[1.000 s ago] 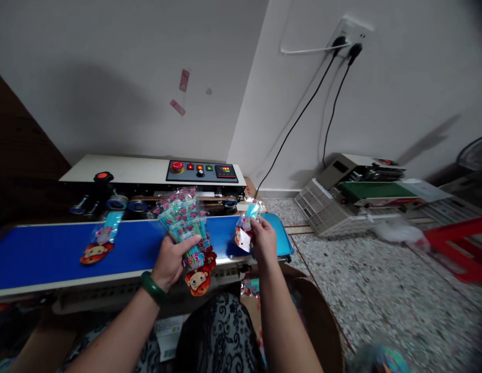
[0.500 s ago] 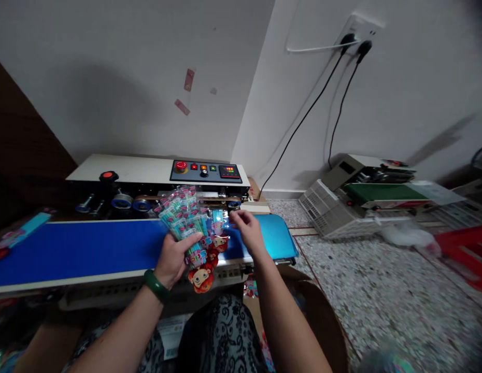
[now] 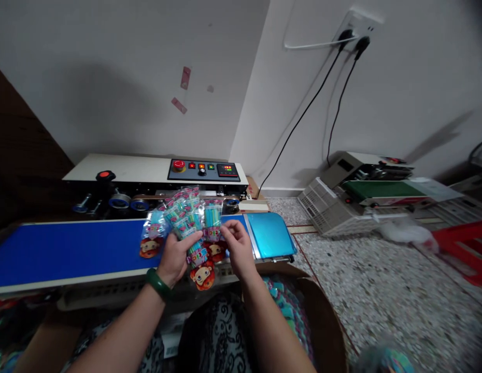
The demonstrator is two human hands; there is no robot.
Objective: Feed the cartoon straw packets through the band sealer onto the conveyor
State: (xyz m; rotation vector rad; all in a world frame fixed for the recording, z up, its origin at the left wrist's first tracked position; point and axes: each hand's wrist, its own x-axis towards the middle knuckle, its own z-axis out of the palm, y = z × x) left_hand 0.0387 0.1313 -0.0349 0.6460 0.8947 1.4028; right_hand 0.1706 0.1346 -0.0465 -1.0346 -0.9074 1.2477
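Observation:
My left hand [image 3: 174, 261], with a green bangle at the wrist, grips a fanned bunch of clear packets [image 3: 184, 220] holding teal and pink sticks. Red-haired cartoon heads show at their lower ends. Just to the right, my right hand [image 3: 239, 247] pinches the edge of a single upright packet [image 3: 213, 215] of the same kind, close to the sealing machine's band. Another such packet [image 3: 151, 243] lies on the blue conveyor belt [image 3: 78, 248], left of the bunch. Behind the belt runs the band sealing machine [image 3: 136, 168], its display lit.
Below my right forearm stands a cardboard box [image 3: 322, 311] with many similar packets in it. A second sealer with a green belt [image 3: 384, 190] rests on a white crate [image 3: 319, 207] to the right. Red plastic furniture [image 3: 462, 254] and black cables [image 3: 303, 116] are further right.
My right hand has come slightly left and down, onto the single packet's edge. One packet now shows on the belt left of the bunch; the one at the far left has left view.

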